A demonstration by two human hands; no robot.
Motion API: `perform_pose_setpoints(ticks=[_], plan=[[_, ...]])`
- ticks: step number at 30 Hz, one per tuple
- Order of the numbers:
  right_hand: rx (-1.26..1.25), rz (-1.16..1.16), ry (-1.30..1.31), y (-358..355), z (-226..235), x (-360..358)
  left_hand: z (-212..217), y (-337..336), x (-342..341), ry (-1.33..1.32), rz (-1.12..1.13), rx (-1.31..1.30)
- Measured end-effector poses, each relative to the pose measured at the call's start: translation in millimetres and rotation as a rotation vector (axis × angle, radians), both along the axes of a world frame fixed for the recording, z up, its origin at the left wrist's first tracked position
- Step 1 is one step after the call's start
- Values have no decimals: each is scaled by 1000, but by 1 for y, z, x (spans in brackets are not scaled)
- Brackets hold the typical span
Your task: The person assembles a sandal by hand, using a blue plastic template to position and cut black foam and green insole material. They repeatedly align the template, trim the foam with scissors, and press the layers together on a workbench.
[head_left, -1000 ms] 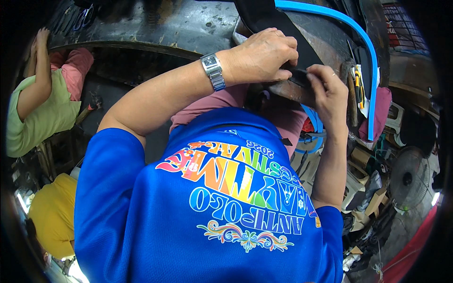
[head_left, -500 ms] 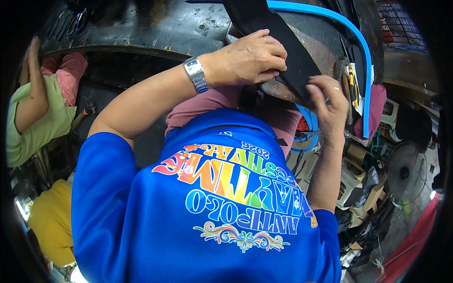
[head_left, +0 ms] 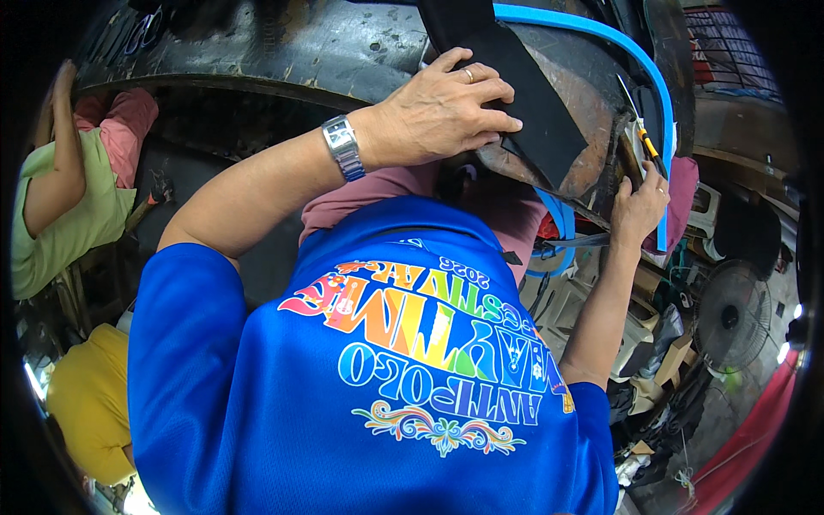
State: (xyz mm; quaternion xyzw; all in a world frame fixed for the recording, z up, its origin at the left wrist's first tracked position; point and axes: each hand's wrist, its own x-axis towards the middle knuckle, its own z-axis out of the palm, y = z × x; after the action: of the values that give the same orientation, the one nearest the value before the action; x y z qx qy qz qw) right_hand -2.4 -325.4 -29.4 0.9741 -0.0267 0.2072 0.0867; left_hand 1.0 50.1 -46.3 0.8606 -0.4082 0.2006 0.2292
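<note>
My left hand (head_left: 451,112), a metal watch on its wrist, lies with fingers spread on a black sheet of material (head_left: 536,107). This flat, strap-like piece stretches over the dark work surface (head_left: 343,47) and ends in a cut, angled edge. My right hand (head_left: 642,204) is at the surface's right edge, away from the sheet. Its fingers are closed at the black end of a slim yellow-and-black-handled tool (head_left: 648,142) with a pointed metal tip; its exact kind is unclear. A worn brown bar (head_left: 629,159) lies beside these fingers.
A bent blue strip (head_left: 664,112) curves around the right side. Maroon cloth (head_left: 684,193) hangs beyond it. A standing fan (head_left: 730,319) and cluttered boxes are at the right. A person in a light green top (head_left: 64,206) sits at left; scissors (head_left: 144,33) lie at far left.
My right hand has left the black sheet's end and moved right to the yellow-and-black tool, which has tilted. The left hand's fingers have spread out on the sheet.
</note>
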Motion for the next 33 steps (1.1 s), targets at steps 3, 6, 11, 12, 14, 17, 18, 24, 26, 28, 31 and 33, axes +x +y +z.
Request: perform_pose_setpoints(ticks=[3,6,11,12,14,17,18,24,26,28,31,33], plan=[[-39,136,68,-15,-2,15,3,0,6,31,-21,-23],[213,233,152,-34,-8,28,7,-1,16,121,11,-98],[669,220,97,-26,14,20,10,2,22,241,37,-253],[1059,-21,239,-17,29,13,11,3,23,262,32,-248],[1220,152,156,17,51,-11,11,6,23,258,30,-248],[1300,295,-42,79,63,-45,12,8,22,252,35,-239],[1206,273,-21,98,59,-53,12,8,23,249,37,-237],[787,511,378,129,77,-58,11,8,24,252,7,-250],[1178,407,233,134,79,-62,10,7,25,244,4,-258],[1207,427,223,141,72,-64,9,5,24,242,7,-269],[687,234,521,142,58,-63,7,2,25,202,10,-250],[652,290,525,132,55,-66,5,3,25,139,1,-213]])
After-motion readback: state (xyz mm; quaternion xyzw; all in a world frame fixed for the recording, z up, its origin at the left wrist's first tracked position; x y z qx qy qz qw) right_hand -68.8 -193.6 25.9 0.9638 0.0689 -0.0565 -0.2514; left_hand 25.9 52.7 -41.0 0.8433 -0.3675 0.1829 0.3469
